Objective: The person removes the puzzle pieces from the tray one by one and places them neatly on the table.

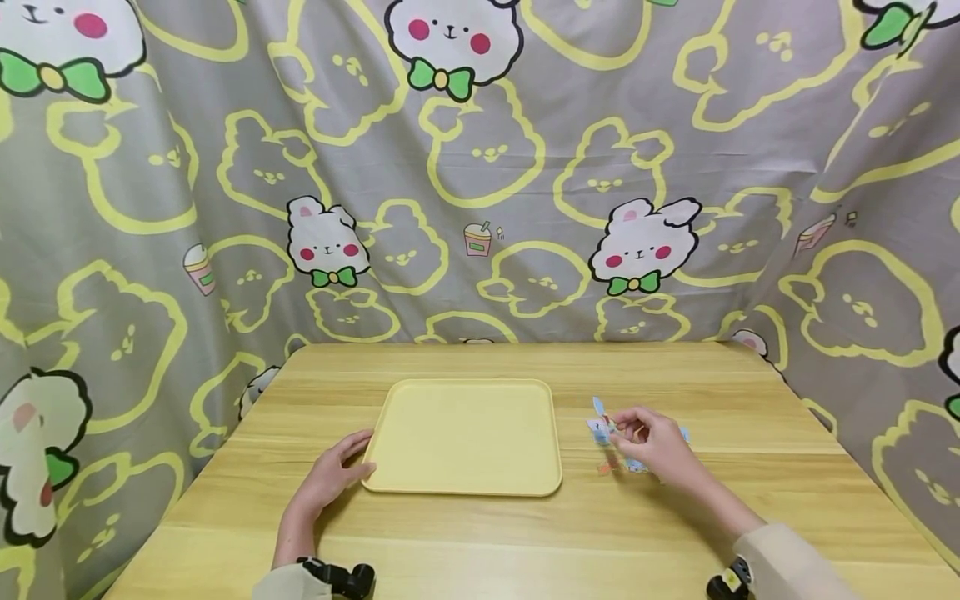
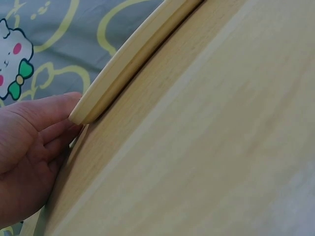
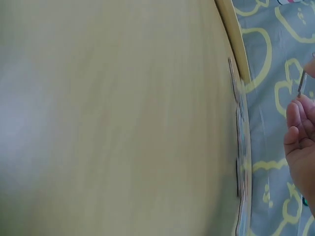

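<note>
My left hand (image 1: 334, 471) is at the left side of a pale yellow tray (image 1: 465, 437), its thumb and fingers touching the rim. In the left wrist view the fingers meet the tray's corner (image 2: 86, 110). To the right of the tray, my right hand (image 1: 651, 443) pinches a small, thin, flat piece printed in blue and white (image 1: 600, 428) between thumb and fingertips. Seen from the right wrist, that piece (image 3: 301, 83) is edge-on and raised above the table. Below this hand lie several similar flat pieces (image 1: 636, 466), partly covered by it, one of them reddish (image 1: 606, 468).
Both hands work over a wood-grain table (image 1: 480, 550). A grey curtain with cartoon rabbits (image 1: 525, 167) hangs around its back and sides. In the right wrist view the flat pieces (image 3: 240, 132) lie in a row near the tray's edge (image 3: 235, 39).
</note>
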Available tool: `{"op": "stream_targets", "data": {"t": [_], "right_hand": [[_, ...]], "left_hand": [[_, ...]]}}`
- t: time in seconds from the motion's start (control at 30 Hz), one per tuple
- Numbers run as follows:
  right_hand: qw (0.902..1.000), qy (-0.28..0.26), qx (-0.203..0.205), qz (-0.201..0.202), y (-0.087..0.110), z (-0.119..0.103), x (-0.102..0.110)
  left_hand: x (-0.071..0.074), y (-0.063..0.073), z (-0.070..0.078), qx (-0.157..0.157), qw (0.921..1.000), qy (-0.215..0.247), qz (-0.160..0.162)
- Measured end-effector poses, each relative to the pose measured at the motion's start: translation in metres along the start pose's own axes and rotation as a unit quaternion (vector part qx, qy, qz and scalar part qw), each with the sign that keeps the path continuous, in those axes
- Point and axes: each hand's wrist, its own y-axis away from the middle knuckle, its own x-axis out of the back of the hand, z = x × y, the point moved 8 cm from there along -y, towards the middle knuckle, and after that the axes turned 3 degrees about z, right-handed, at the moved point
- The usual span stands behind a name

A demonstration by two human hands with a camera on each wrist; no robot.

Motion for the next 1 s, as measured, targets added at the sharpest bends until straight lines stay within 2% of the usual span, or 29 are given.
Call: {"op": "stream_targets", "data": {"t": [0.5,0.83,1.0], "right_hand": [[0.9977,0.055,-0.022,0.034,0.022,0.023,0.049],[0.9952,0.081,-0.012,0.054,0.036,0.036,0.072],[0.9944,0.088,-0.021,0.055,0.042,0.042,0.081]], "left_hand": [[0.0,-0.003,0.001,-0.009,0.9999,0.006,-0.003],[-0.001,-0.001,0.001,-0.007,0.9999,0.007,-0.007],[-0.001,-0.001,0.0,-0.005,0.9999,0.006,-0.007]]}}
